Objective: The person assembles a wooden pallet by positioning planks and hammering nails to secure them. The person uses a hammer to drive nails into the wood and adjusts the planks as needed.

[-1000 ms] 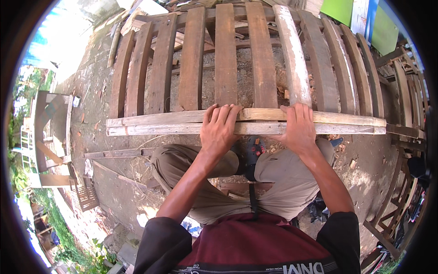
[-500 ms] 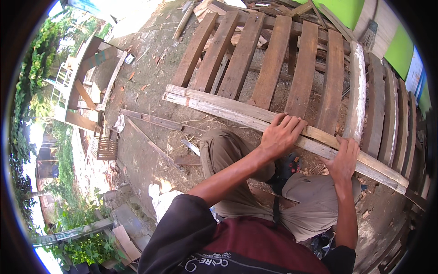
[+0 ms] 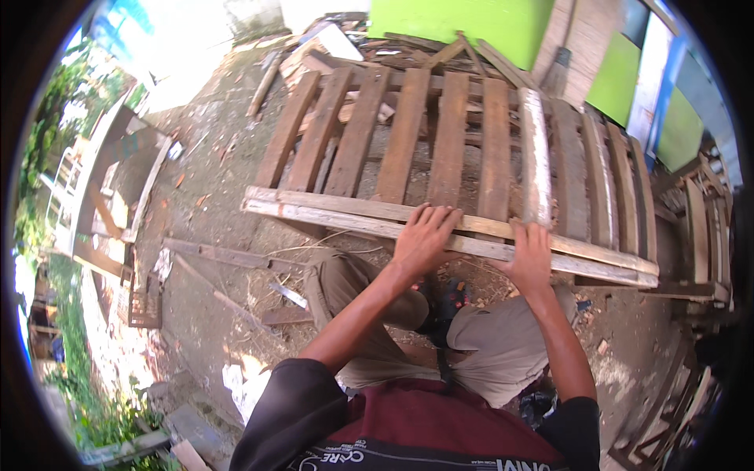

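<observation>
A long pale wooden plank (image 3: 330,212) lies across the near edge of a slatted wooden pallet (image 3: 408,133). My left hand (image 3: 424,235) lies flat on the plank near its middle, fingers spread. My right hand (image 3: 532,253) presses on the same plank a little to the right, fingers pointing away from me. Both palms rest on top of the wood rather than wrapping around it. My knees in grey trousers (image 3: 503,345) sit just below the plank.
Bare dirt ground (image 3: 204,212) with scrap wood strips (image 3: 228,255) lies to the left. A wooden frame (image 3: 118,188) stands at far left. More pallets (image 3: 628,180) are stacked at right, green panels (image 3: 463,23) stand behind.
The view has swung back from the left toward the pallet. Both hands stay on the plank, which looks more level in the picture now.
</observation>
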`<state>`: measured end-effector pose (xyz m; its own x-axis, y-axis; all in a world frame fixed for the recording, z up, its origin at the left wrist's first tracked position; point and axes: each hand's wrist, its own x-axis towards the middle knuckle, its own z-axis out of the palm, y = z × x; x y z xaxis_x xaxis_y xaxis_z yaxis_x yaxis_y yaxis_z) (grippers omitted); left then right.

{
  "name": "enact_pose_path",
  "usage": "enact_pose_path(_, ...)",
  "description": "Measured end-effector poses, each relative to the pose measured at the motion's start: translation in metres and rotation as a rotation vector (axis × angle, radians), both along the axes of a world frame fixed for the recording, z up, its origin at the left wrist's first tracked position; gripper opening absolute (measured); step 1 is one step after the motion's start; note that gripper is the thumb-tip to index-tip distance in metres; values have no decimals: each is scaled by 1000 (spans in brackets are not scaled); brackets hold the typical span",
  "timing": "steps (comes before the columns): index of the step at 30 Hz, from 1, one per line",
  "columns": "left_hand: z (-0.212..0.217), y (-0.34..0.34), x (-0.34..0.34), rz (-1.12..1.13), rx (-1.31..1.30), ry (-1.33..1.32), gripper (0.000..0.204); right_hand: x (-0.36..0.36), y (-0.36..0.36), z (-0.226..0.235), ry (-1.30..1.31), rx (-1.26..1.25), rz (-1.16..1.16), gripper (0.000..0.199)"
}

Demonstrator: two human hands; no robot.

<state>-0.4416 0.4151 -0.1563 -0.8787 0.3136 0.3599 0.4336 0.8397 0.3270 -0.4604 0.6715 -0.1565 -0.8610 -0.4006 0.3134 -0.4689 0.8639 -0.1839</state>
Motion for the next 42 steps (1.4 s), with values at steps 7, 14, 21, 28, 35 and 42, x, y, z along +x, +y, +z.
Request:
enact_pose_path(7,12,-2,7,-31,73,-71,83,6,0,9,47,-42,16,91)
enact_pose_path(14,16,-31,59,-13,497,-79,47,14,-12,-3,92,-154,-65,62)
enact_pose_path(21,55,-104,193,516,771,124,12,47,-120,50,-45,-524,126,33)
enact_pose_path(28,35,-170,295,1094,1118,394,13,119,-253,74,-302,-762,639,20)
enact_pose_path(35,36,-140,260,908,1292,307,15,113,-234,72,-581,-1025,460,10)
enact_pose_path(42,52,-52,162,184,1351,-80,17,121,-105,85,-409,-1317,75,17)
